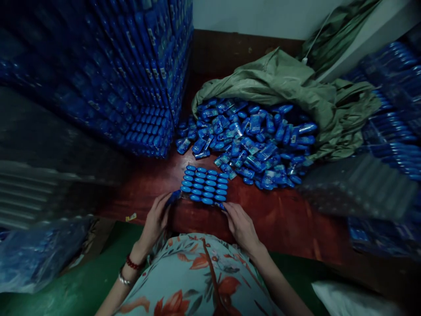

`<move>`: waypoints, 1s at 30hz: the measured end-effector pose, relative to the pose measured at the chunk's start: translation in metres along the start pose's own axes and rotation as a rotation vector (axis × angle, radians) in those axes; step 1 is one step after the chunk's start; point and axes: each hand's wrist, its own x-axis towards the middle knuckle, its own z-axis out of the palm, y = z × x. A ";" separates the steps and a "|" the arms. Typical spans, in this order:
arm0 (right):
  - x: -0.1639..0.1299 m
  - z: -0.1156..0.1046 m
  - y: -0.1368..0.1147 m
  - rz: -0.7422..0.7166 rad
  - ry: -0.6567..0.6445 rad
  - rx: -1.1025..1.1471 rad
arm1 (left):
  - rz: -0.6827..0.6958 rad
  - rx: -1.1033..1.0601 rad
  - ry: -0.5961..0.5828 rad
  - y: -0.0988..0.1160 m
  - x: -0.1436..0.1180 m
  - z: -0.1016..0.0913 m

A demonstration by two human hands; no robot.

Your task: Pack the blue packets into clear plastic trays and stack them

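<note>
Across the upper left of the frame rose the tall wall of stacked blue packets (pixel 138 74), filling that corner down to the dark red wooden floor (pixel 279 219). To the upper right, a crumpled olive-green woven sack (pixel 279 79) lay open, and a loose heap of small blue wrapped packets (pixel 250 136) spilled from its mouth toward the centre. Along the right edge ran more blue stacked packs (pixel 394 109) (blurred, hard to read).

Just below the heap, at centre frame, sat the neat block of blue packets standing on end in rows (pixel 204 184), well apart from the loose pile. The left hand (pixel 156 219) touched the block's lower left corner, fingers curled against it; the right hand (pixel 240 224) lay at its lower right corner, fingers stretched flat along the edge. Neither hand clearly closed around anything; whether the left pinched a single packet could not be told.

By the look of it, the step in hand was squaring up the block from both sides. A next move would call for even pressure at both corners, lest the upright rows topple.
</note>
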 end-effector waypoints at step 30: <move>0.035 -0.034 -0.012 -0.029 -0.433 -0.205 | 0.706 0.216 -0.268 -0.028 0.044 -0.016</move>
